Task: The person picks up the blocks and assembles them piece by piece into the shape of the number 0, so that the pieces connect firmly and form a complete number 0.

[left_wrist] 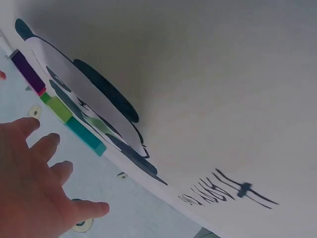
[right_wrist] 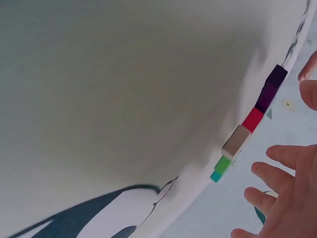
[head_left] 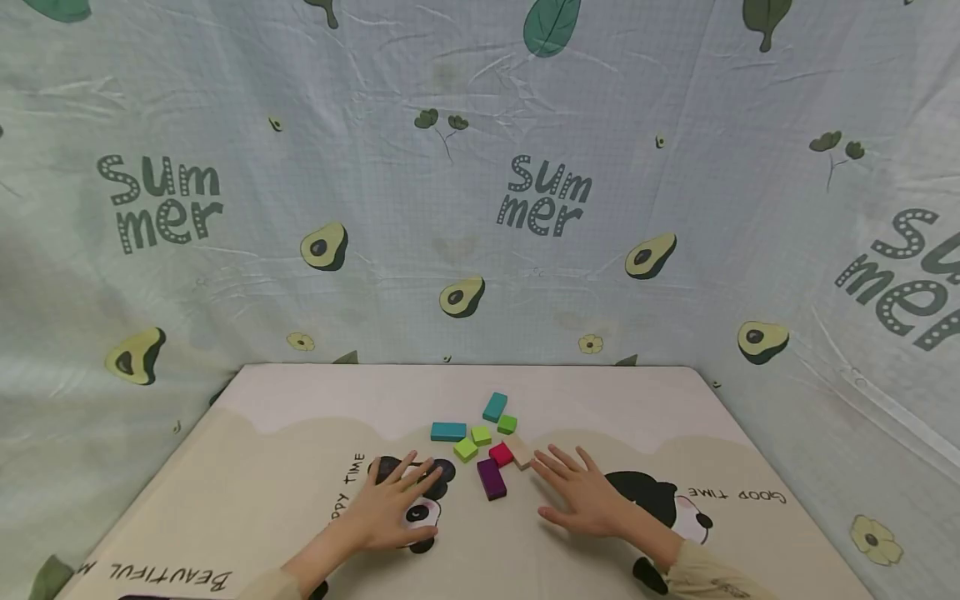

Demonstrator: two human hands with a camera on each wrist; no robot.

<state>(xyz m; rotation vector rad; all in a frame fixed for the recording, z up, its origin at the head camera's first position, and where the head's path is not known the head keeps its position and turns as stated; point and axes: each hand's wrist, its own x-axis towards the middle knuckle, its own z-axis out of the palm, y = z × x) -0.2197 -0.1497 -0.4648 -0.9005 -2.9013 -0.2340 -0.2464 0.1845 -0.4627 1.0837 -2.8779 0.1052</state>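
Note:
My left hand point(head_left: 388, 508) is over the table left of the blocks, its fingers spread and holding nothing. On the other side, my right hand point(head_left: 581, 497) also has spread fingers and grips nothing; its fingertips are nearest the natural wood block point(head_left: 518, 451). Between the hands lie a purple block point(head_left: 491, 480) and a red block point(head_left: 501, 454). Several green blocks point(head_left: 466, 450) sit just beyond them. One teal block point(head_left: 448, 432) lies at the left of the group, and a second teal block point(head_left: 495, 407) lies farthest back. Both wrist views show the blocks apart from the fingers.
The pale table point(head_left: 300, 400) carries printed panda drawings and lettering. A hanging cloth point(head_left: 390, 192) with avocado and "summer" prints stands behind the table and along its sides. A dark-edged object point(head_left: 142, 597) is cut off at the bottom left.

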